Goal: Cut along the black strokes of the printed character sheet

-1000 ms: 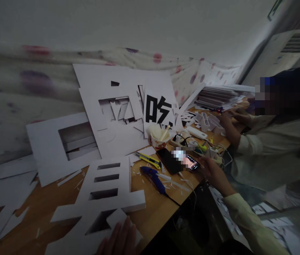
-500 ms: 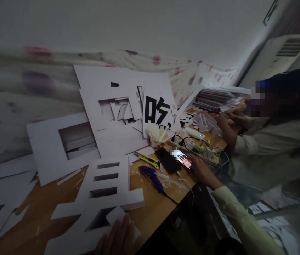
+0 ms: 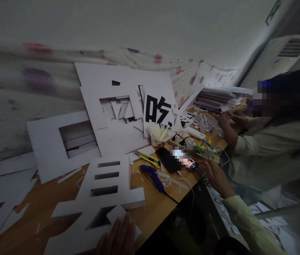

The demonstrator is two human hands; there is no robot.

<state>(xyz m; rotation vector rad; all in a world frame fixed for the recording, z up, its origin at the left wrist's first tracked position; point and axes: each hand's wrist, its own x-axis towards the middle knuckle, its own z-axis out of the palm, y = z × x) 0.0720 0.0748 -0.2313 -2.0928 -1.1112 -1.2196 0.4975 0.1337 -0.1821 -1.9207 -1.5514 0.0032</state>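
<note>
A white foam-board character (image 3: 108,200) with cut-out slots lies on the table at the lower middle. My left hand (image 3: 119,235) rests on its near right part, fingers stretched out flat; the thumb is hidden. At the table edge my right hand (image 3: 216,177) hovers just right of a lit smartphone (image 3: 183,158), holding nothing, its fingers loosely extended and partly hidden. Part of the screen is pixelated. A dark phone (image 3: 167,159) lies beside it on the left. Between my hands are a blue glue gun (image 3: 152,177) with a white stick and a yellow utility knife (image 3: 148,158).
Cut foam boards (image 3: 115,131) lean against the patterned wall cloth. A paper cup (image 3: 159,141) stands before a board with a black character. Behind the phones lies a power strip (image 3: 209,154) with tangled cables. A co-worker (image 3: 274,148) works on the right near stacked boards (image 3: 213,98).
My right hand has drawn back to the right, off the lit smartphone's screen. My left hand stays on the foam-board character.
</note>
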